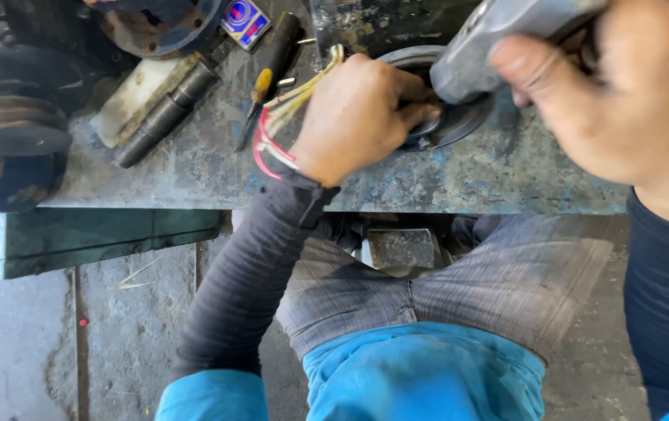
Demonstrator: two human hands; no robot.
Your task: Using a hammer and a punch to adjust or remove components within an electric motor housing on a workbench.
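Head view looks straight down on a worn, blue-grey metal bench [194, 168] across the upper half of the frame, with the person's grey trousers and blue shirt below. The left hand [358, 117], just above centre, is curled with its fingers pressed down on a round dark metal part [459, 125] that lies flat on the bench, near its front edge; the wrist wears red and pale yellow threads. The right hand [623, 93], in the upper right corner, is clenched around the grey body of a power tool [498, 39], whose nose sits over the round part, just beside the left fingers; whether it touches the part cannot be told. To the left of the hands, a screwdriver with a yellow and black handle [264, 82] lies slanted on the bench, and further left a dark steel shaft [164, 115] rests beside a pale block. A stepped black pulley [15, 129] stands at the left edge of the frame.
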